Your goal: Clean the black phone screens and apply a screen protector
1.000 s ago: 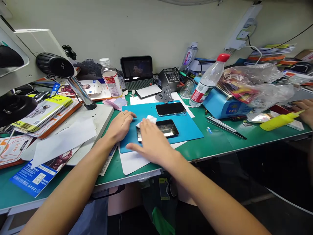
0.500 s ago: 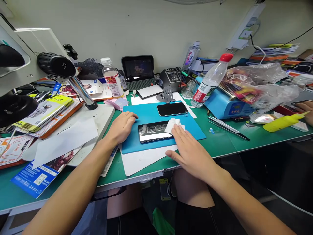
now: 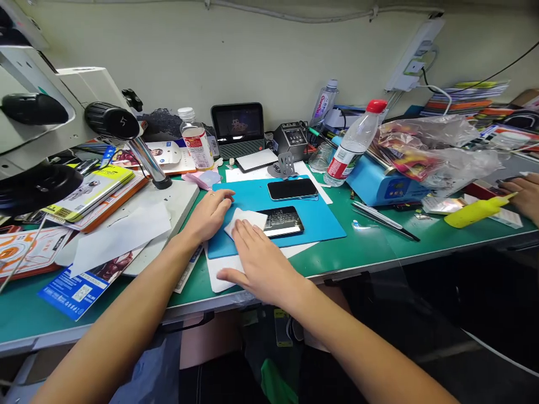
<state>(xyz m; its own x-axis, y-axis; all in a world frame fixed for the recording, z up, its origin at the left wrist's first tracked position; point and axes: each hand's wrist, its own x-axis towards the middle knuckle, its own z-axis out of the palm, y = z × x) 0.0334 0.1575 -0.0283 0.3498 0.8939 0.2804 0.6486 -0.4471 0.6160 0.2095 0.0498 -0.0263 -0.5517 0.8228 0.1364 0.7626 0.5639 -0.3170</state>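
A phone [image 3: 288, 220] with a dark, glossy screen lies flat on a blue mat [image 3: 324, 224]. My right hand [image 3: 261, 255] presses a folded white wipe [image 3: 251, 217] onto the phone's left end, fingers stretched over the wipe and thumb held apart. The wipe and hand hide that end. Beside it, my left hand [image 3: 211, 212] rests on the mat's left part, its fingers loosely bent and apart, holding nothing I can see. Another black-screened phone [image 3: 292, 189] lies farther back on the mat.
A microscope [image 3: 112, 120] and booklets [image 3: 95, 193] crowd the left. Behind the mat stand a small screen [image 3: 237, 120] and bottles [image 3: 196, 143]. Tweezers [image 3: 385, 220], a yellow squeeze bottle [image 3: 478, 211] and plastic bags [image 3: 446, 151] lie rightward. Another person's hand [image 3: 524, 193] is at the far right.
My right hand has slid the wipe leftward across the phone, from its right end to its left end. My left hand stays in about the same place. The camera view has shifted slightly.
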